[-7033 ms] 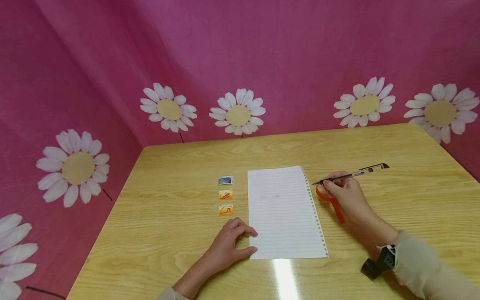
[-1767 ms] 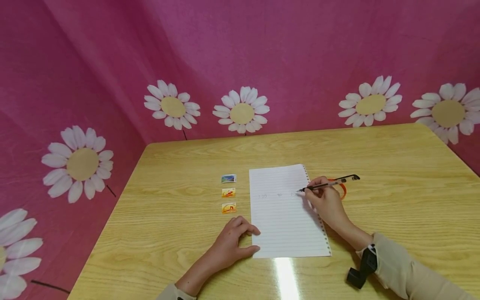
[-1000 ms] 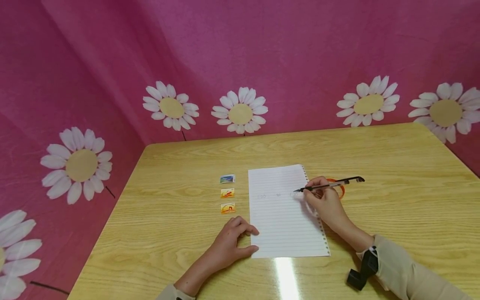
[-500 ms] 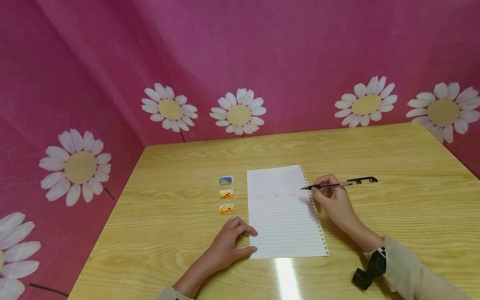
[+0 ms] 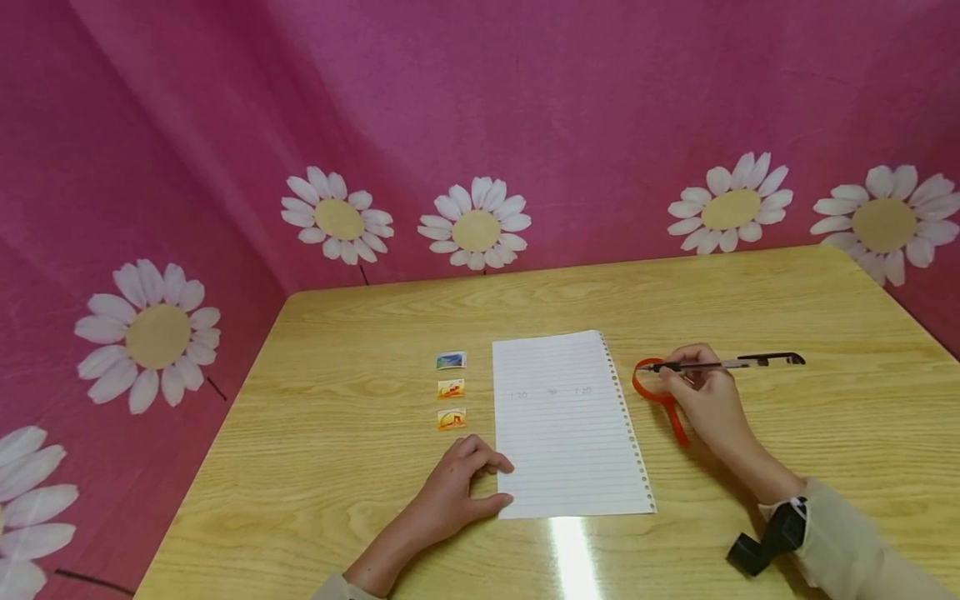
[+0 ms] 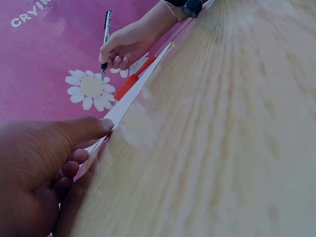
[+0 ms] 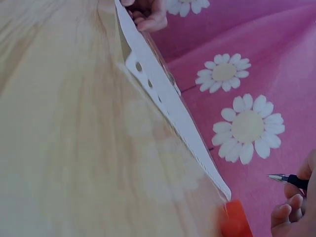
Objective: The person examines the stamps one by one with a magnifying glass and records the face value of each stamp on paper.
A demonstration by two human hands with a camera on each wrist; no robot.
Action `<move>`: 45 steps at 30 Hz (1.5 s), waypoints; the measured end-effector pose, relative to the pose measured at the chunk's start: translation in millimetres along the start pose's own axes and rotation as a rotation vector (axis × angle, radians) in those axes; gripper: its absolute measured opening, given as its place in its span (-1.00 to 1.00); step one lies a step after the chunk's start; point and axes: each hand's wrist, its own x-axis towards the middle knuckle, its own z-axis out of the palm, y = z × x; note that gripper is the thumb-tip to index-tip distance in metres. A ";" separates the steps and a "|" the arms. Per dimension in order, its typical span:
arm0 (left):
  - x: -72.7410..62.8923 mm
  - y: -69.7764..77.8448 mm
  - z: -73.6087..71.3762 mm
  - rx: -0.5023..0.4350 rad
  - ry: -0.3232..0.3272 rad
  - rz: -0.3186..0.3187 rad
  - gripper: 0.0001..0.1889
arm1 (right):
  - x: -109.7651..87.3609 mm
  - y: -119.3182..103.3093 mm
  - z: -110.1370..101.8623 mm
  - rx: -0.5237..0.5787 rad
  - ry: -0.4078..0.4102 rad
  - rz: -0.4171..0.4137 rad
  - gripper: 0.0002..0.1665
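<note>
My right hand (image 5: 712,408) pinches a black-capped gel pen (image 5: 738,363), its tip above the ring of a red magnifying glass (image 5: 677,425) right of the paper. In the right wrist view the bare nib of the pen (image 7: 279,177) points left, off the table surface. A lined sheet of paper (image 5: 570,458) bears one row of three small handwritten figures. My left hand (image 5: 450,492) rests at the lower left edge of the sheet, thumb and fingertips touching it. Three stamps, one blue (image 5: 451,361) and two yellow-orange (image 5: 452,390), lie in a column left of the paper.
The wooden table (image 5: 337,400) backs onto a pink curtain (image 5: 585,125) printed with white daisies. A bright reflection lies on the tabletop below the sheet. A black wrist camera (image 5: 772,537) sits on the right wrist.
A third figure now stands on the paper's row, written since the earliest frame. My right hand has lifted the pen away and moved right, over the magnifying glass. The left hand stays put.
</note>
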 end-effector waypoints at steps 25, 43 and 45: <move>-1.1 -0.6 -0.6 0.006 0.010 -0.005 -0.77 | -0.1 17.2 -48.8 -0.062 0.078 -0.049 -0.81; -0.1 -0.6 1.2 0.007 0.012 0.000 -0.76 | 3.7 27.3 -77.8 -0.267 0.060 -0.174 -0.74; 0.0 -0.6 1.3 0.008 0.010 -0.002 -0.76 | 4.0 28.8 -80.5 -0.263 0.061 -0.205 -0.69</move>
